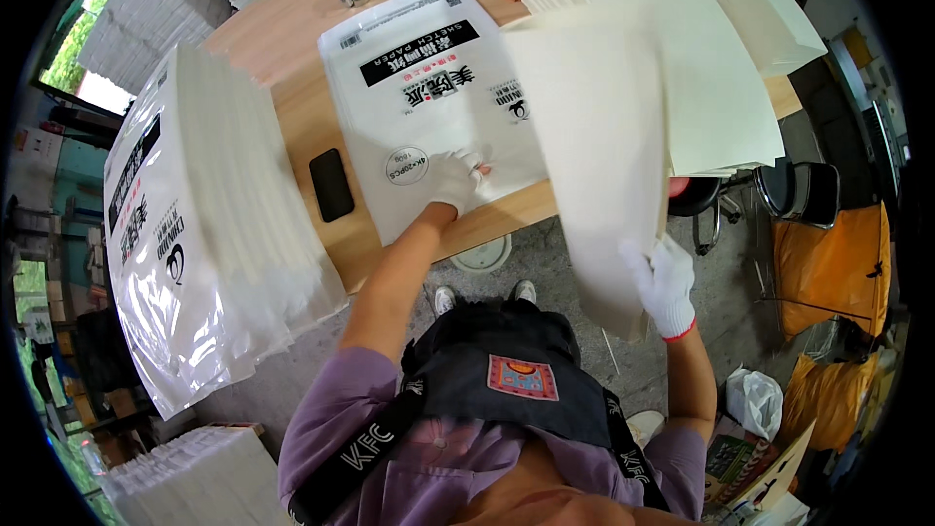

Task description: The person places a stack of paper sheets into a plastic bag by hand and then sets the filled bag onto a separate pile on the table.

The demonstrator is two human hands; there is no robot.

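Nearest, below and to the right of the plastic bag (429,122), the near end of a paper sheaf (599,156) is held by the gloved right hand (667,287); its fingers are closed on the right edge, near the corner. The sheaf is stretched upward along the bag's right side, and its near end is left unsupported beyond the table (497,224). The number of sheets cannot be told.

The sheaf is judged rather light, springy but easily bent when carried by one end, and its corners could be creased. It would be better taken by both long edges, with the fingers spread underneath.

On the bag's near part, the gloved left hand (456,180) is rested with half-curled fingers; whether the film is pinched cannot be told. The film seems thin and slippery, so a hold at its edge is advised. Farther, to the bag's right, a stack of white sheets (721,78) is placed.
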